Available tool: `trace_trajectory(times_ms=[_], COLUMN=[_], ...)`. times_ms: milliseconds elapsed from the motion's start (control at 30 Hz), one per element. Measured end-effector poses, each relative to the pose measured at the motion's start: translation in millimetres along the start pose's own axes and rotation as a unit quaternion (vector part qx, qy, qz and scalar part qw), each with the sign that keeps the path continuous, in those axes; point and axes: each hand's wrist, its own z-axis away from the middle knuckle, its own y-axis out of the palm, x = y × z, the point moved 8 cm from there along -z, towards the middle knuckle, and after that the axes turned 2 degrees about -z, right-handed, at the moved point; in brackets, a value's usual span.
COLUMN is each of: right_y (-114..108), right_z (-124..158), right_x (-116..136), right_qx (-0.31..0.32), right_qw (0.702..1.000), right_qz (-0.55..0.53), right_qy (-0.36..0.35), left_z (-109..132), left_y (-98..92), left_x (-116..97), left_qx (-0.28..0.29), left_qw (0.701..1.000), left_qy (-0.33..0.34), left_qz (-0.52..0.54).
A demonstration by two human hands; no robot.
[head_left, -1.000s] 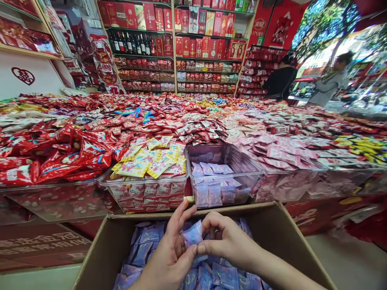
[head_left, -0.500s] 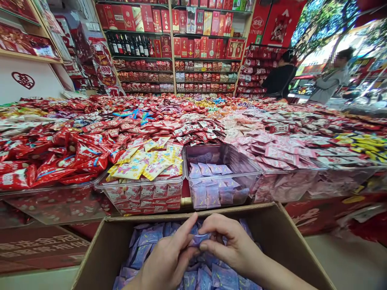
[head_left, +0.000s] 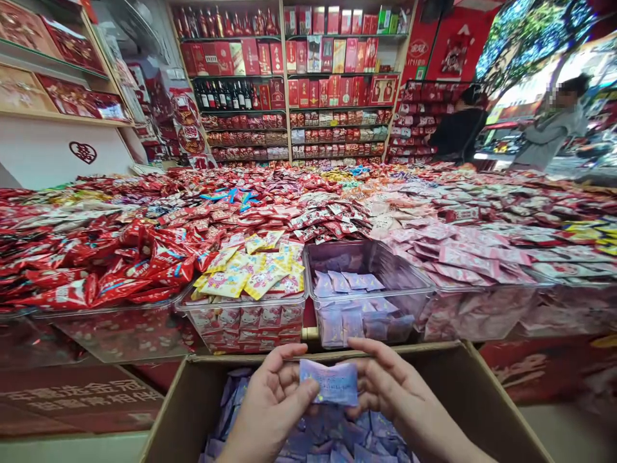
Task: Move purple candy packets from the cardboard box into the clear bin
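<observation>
A small purple-blue packet [head_left: 332, 383] with printed text is held flat above an open cardboard box [head_left: 446, 366]. My left hand [head_left: 274, 402] pinches its left end between thumb and fingers. At its right end is my right hand [head_left: 398, 389], fingers behind the packet and index finger stretched out; its thumb is hidden. Many similar purple packets [head_left: 371, 431] lie in the box under my hands. Just beyond the box, a clear plastic bin [head_left: 405, 286] is partly filled with purple packets.
Left of that bin, another clear bin [head_left: 241, 307] holds yellow and white packets. Red packets [head_left: 144, 270] and pink packets [head_left: 477, 251] are heaped at either side. Shelves [head_left: 286, 77] stand behind. Two people [head_left: 460, 128] are at the back right.
The packet has turned so its printed face shows flat, and my hands have moved apart toward its two ends. The view has shifted, with the scene lying further right and lower.
</observation>
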Motion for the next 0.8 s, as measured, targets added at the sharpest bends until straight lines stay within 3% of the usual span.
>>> trace_trajectory(times_ms=[233, 400, 533, 667, 800], right_y=[6.8, 6.9, -2.4, -7.7, -8.3], right_z=[-3.1, -2.1, -6.3, -7.6, -6.5], right_x=[-11.5, -14.2, -18.4, -23.0, -23.0], right_qx=[0.046, 0.069, 0.041, 0.023, 0.022], right_qw=[0.996, 0.988, 0.975, 0.966, 0.964], right_qz=[0.070, 0.136, 0.219, 0.257, 0.266], right_qy=[0.021, 0.010, -0.005, -0.015, -0.015], left_z=[-0.3, 0.6, 1.8, 3.7, 4.7], left_y=[1.7, 3.5, 7.5, 4.9, 8.8], left_x=[7.5, 18.5, 30.4, 29.6, 30.2], left_qx=[0.016, 0.039, 0.066, 0.040, 0.059], left_qw=[0.999, 0.999, 0.998, 0.996, 0.998], left_qy=[0.003, 0.008, -0.003, 0.012, 0.003], left_qz=[-0.045, -0.007, -0.003, -0.079, -0.018])
